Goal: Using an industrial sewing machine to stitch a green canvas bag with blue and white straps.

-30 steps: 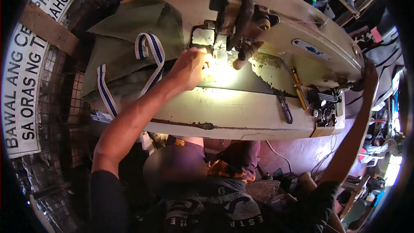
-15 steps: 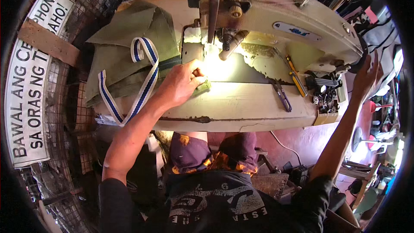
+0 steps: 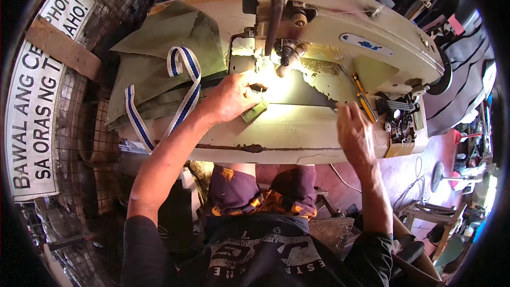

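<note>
Close in front of the lit needle area of a sewing machine (image 3: 324, 18), my left hand (image 3: 231, 98) pinches a small strip of green fabric (image 3: 256, 111). The strip's far end is lost in the glare and behind the fingers. On the right part of the machine table, my right hand (image 3: 355, 130) is closed over a pair of thread snips. Only their dark blade tips (image 3: 333, 105) show beyond the fingers. A tool with a yellow-and-black handle (image 3: 366, 107) lies just beside that hand.
Folded olive-green cloth (image 3: 143, 74) covers the table's left side, with a white-and-blue striped strap (image 3: 187, 103) on top. Bobbins and small metal parts (image 3: 402, 127) sit at the right end. The machine table's (image 3: 297, 149) front edge is above my lap.
My right hand has come in from beyond the machine's right end and closed over the thread snips. My left hand has tilted slightly, still holding the green fabric strip.
</note>
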A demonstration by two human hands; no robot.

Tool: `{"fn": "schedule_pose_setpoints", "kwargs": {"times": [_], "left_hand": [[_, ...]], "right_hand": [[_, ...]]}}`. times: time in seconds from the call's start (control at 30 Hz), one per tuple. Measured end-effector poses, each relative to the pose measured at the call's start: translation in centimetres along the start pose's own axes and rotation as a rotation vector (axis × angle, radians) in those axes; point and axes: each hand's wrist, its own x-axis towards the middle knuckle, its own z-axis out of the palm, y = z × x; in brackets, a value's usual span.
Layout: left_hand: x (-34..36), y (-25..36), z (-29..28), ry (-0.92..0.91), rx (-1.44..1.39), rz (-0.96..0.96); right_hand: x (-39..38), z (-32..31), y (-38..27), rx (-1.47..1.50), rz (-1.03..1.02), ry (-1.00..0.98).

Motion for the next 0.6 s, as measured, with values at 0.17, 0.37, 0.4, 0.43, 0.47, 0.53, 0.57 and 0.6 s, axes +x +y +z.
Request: {"fn": "schedule_pose_setpoints", "kwargs": {"times": [0.17, 0.37, 0.4, 0.43, 0.47, 0.53, 0.57, 0.6], "left_hand": [[0.1, -0.6, 0.1, 0.027, -0.038, 0.041], [-0.1, -1.0, -0.3, 0.057, 0.029, 0.196], [-0.1, -1.1, -0.3, 0.061, 0.023, 0.194], [-0.1, -1.1, -0.4, 0.058, 0.019, 0.197], [0.0, -1.2, -0.4, 0.066, 0.015, 0.200], [0.2, -1.4, -0.3, 0.061, -0.027, 0.237], [0.3, -1.6, -0.3, 0.060, -0.068, 0.224], [0.3, -1.7, -0.3, 0.069, -0.068, 0.278]], "right_hand": [[3.4, 2.6, -4.6, 0.082, -0.256, 0.059], [6.7, 4.9, -5.7, 0.006, -0.400, 0.094], [6.9, 5.0, -5.8, 0.003, -0.437, 0.106], [7.1, 5.0, -6.0, -0.002, -0.475, 0.083], [7.3, 4.9, -6.1, -0.030, -0.489, 0.094], [7.6, 4.8, -6.3, -0.036, -0.503, 0.087], [7.7, 4.8, -6.4, -0.052, -0.514, 0.044], [7.9, 4.8, -6.5, -0.052, -0.517, 0.041]]}}
